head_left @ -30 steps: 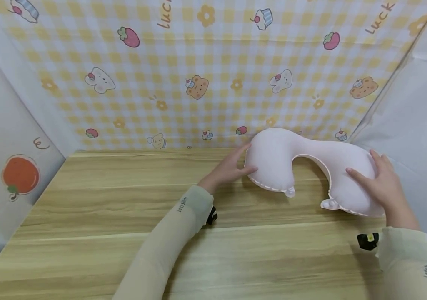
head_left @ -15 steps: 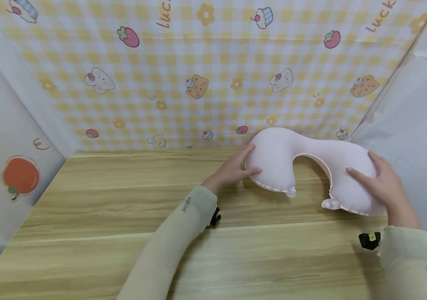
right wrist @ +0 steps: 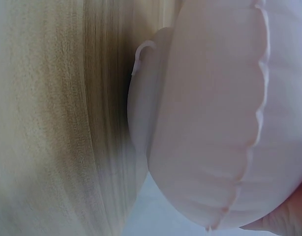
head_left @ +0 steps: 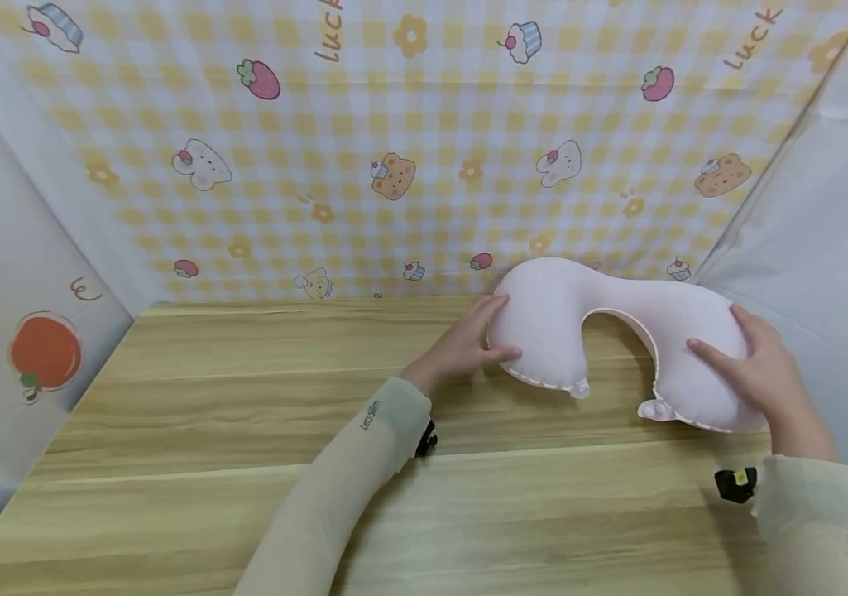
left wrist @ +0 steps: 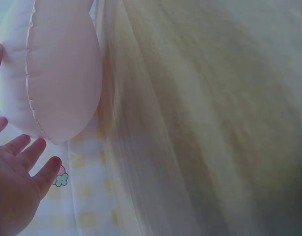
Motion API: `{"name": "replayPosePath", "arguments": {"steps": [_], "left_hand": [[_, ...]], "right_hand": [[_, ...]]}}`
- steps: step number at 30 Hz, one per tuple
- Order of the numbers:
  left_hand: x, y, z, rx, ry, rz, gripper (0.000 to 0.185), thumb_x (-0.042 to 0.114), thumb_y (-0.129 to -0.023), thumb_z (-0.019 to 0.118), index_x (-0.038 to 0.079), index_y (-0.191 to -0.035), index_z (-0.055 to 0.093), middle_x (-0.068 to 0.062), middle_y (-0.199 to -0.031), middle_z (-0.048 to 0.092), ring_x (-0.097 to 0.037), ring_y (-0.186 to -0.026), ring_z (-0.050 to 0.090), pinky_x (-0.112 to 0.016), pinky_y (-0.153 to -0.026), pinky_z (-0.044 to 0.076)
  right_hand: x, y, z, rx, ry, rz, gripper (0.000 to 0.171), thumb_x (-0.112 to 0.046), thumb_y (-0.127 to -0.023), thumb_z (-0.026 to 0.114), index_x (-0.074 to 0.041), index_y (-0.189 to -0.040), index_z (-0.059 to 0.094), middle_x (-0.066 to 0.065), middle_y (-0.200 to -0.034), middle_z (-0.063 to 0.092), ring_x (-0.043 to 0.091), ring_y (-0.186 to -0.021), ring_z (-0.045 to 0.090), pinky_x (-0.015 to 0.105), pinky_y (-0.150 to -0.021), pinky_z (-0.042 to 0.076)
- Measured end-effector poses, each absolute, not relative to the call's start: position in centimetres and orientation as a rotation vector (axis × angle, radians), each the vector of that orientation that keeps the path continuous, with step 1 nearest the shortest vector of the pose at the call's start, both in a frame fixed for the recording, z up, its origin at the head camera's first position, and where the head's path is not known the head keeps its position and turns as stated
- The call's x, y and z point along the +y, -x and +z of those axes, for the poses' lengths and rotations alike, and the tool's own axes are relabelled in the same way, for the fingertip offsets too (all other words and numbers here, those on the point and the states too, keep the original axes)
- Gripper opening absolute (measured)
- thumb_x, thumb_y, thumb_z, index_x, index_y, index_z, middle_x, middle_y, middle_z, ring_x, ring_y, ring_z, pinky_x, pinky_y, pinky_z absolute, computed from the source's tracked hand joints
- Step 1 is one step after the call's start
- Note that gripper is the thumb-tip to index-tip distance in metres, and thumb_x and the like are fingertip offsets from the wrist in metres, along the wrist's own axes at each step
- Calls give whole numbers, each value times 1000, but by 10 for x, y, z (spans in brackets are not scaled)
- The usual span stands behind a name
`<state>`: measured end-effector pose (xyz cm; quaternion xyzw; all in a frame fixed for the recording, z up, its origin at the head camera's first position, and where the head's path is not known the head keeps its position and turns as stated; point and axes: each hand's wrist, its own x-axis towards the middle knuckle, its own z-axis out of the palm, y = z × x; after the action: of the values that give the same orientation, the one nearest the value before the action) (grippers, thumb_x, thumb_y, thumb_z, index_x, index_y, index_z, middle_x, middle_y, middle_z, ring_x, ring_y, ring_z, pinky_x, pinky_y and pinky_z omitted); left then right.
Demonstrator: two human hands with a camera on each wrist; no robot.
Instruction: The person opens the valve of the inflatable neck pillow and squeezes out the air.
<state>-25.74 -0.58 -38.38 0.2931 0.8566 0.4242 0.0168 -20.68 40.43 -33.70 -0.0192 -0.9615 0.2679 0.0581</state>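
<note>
One pillow (head_left: 617,331), pale pink and U-shaped, lies on the table (head_left: 245,414) at the far right, close to the checked backdrop (head_left: 424,149) and the white side wall (head_left: 833,232). Its two ends point toward the person, each with a small tab; no container is in view.

Two hands are on it. The left hand (head_left: 461,348) holds the left end, thumb under the near edge and fingers laid along the top side, loosely clasping it. The right hand (head_left: 759,372) rests over the right end, fingers spread and thumb across the top, grasping that lobe. So the pillow sits between both grips, one end in each, flat on the table.
</note>
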Motion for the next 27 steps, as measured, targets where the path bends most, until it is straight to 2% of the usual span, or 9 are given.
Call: {"name": "replayPosePath", "arguments": {"steps": [8,14,27], "left_hand": [[-11,248,-384,2692,-922,1282,91,38,-89,75,12,-158,22,-10,-165,20,-29,-151,27,-47,-119,32],[-18,244,-386,2720,-936,1261,91,37,-89,74,11,-159,21,-12,-165,19,-30,-151,27,-47,-120,31],[-39,232,-385,2766,-881,1208,91,42,-91,71,15,-160,17,-9,-167,15,-29,-153,22,-50,-121,28]], "right_hand": [[402,203,-339,-2921,48,781,94,-49,-95,58,-5,-159,5,39,-158,9,66,-136,19,80,-100,23],[395,203,-341,-2906,26,790,94,-48,-95,60,-5,-159,6,38,-159,9,64,-140,15,79,-103,20],[378,206,-343,-2874,-52,802,93,-46,-94,62,-9,-160,9,35,-160,10,60,-142,14,78,-106,19]]}}
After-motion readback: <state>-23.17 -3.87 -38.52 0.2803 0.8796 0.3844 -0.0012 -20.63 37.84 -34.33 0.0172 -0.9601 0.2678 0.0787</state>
